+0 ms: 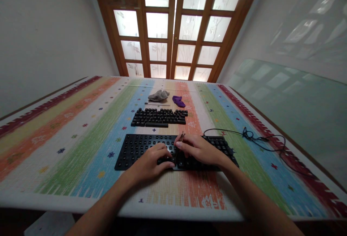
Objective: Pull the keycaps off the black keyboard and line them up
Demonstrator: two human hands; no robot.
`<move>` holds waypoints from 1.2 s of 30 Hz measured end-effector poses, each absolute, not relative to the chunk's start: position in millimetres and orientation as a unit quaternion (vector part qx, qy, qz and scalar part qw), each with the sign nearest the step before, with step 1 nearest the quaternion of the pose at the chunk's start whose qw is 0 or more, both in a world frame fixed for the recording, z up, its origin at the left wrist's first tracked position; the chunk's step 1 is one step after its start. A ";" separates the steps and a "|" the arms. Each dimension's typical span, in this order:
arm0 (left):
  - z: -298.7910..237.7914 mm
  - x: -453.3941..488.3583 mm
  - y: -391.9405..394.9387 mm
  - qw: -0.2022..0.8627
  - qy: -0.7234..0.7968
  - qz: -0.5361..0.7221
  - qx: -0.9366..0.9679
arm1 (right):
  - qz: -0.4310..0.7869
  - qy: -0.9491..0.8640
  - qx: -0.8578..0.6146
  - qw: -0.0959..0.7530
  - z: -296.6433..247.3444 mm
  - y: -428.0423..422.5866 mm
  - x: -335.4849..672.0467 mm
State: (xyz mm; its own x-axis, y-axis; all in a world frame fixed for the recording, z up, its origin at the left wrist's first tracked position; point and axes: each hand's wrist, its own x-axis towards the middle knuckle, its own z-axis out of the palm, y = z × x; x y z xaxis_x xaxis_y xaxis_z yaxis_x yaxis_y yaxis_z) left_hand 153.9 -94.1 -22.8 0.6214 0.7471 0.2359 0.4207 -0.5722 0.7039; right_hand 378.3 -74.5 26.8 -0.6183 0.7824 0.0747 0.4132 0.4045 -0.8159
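Observation:
A black keyboard base [135,150] with most of its keycaps removed lies on the striped table near me. My left hand [151,163] rests on its front edge, fingers curled against a few remaining keys. My right hand [199,149] lies over the keyboard's right half and pinches a small thin tool [182,136] between its fingers. Behind the keyboard, the removed black keycaps [159,116] are laid out in rows.
The keyboard's black cable [255,138] trails off to the right. A grey cloth [158,95], a purple cloth [178,101] and a thin stick [158,104] lie beyond the keycaps. A wooden glazed door [173,30] stands behind the table [67,134].

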 end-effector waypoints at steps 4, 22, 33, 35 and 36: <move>-23.1 153.3 -92.8 0.295 0.346 0.280 0.845 | 0.327 -0.849 -0.345 0.230 35.7 -79.7 378.0; -5.7 149.8 -78.2 0.270 0.353 0.437 0.782 | 0.461 -0.700 -0.322 0.439 7.6 -74.0 392.6; 13.0 158.8 -53.9 0.255 0.356 0.403 0.804 | 0.514 -0.579 -0.321 0.545 -10.2 -73.0 388.4; 17.6 160.1 -49.8 0.203 0.339 0.324 0.860 | 0.464 -0.612 -0.344 0.541 -9.2 -73.4 392.6; 19.6 160.7 -47.4 0.178 0.327 0.283 0.884 | 0.430 -0.631 -0.357 0.538 -9.2 -73.8 394.6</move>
